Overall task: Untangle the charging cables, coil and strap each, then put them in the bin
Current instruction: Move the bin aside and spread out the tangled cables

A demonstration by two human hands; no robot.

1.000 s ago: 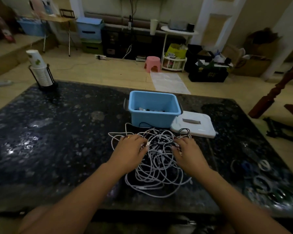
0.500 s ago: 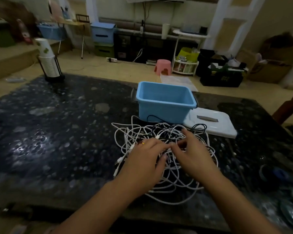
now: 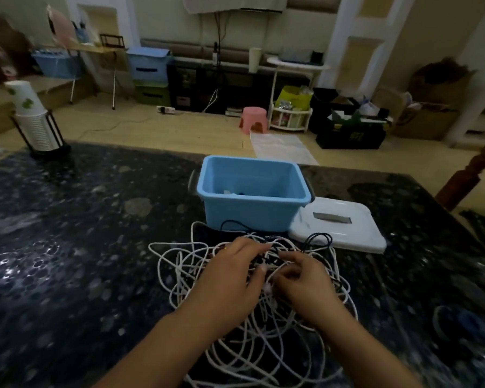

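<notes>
A tangle of white and black charging cables (image 3: 179,278) lies on the dark speckled table (image 3: 81,247), just in front of the blue bin (image 3: 247,217). Some small items lie in the bin's bottom. My left hand (image 3: 230,284) rests on top of the pile with its fingers stretched forward into the strands. Close beside it, my right hand (image 3: 305,287) has its fingers curled and pinches a white cable near the pile's middle. Both forearms cover the near part of the tangle.
The bin's white lid (image 3: 345,228) lies flat to the right of the bin. A stack of paper cups in a black holder (image 3: 34,121) stands at the table's far left. Blurred blue and white rings (image 3: 459,320) lie at the right. A wooden post (image 3: 471,175) rises beyond the right edge.
My hands were apart on the two sides of the pile; they have come together over its middle. The right hand's fingers have curled onto a white strand.
</notes>
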